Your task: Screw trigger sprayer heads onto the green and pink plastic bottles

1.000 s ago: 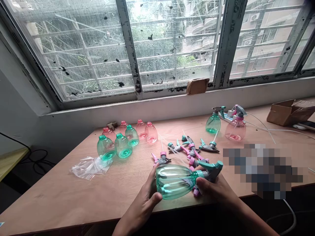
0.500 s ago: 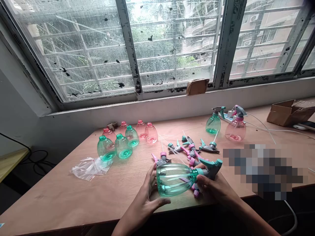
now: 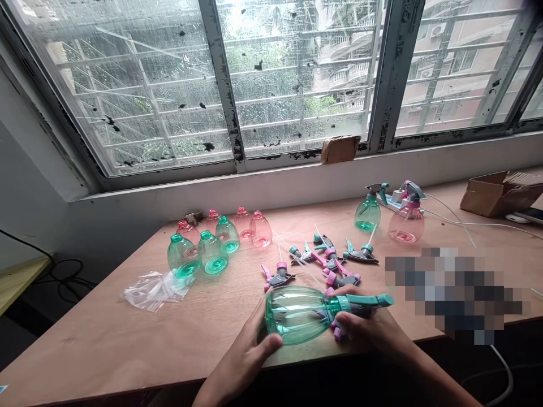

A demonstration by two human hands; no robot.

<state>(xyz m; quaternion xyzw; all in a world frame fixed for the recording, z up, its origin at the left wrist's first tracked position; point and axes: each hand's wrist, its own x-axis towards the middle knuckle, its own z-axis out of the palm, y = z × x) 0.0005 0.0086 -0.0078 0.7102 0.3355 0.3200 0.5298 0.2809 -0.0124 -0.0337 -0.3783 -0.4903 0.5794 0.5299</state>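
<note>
A clear green spray bottle [image 3: 299,314] lies sideways in the air between my hands, over the table's front edge. My left hand [image 3: 250,345] cups its base, thumb along the lower side. At the neck, my right hand [image 3: 365,325] grips the teal collar, and the grey-and-teal trigger head points right. Behind the bottle are several loose trigger sprayers, including a pink-and-grey sprayer [image 3: 280,274] and a teal-and-grey sprayer [image 3: 362,253]. Part of that pile is hidden by the bottle and my right hand.
Green bottles [image 3: 213,257] and pink bottles [image 3: 259,229] without heads stand at the back left, near a plastic bag [image 3: 156,289]. A green sprayer bottle [image 3: 367,213] and a pink sprayer bottle [image 3: 406,223] stand back right. A cardboard box [image 3: 496,195] sits further right.
The trigger head has turned about the bottle's long axis. My left hand has closed in on the base, its thumb now against the bottle. The bottle has shifted slightly left and down.
</note>
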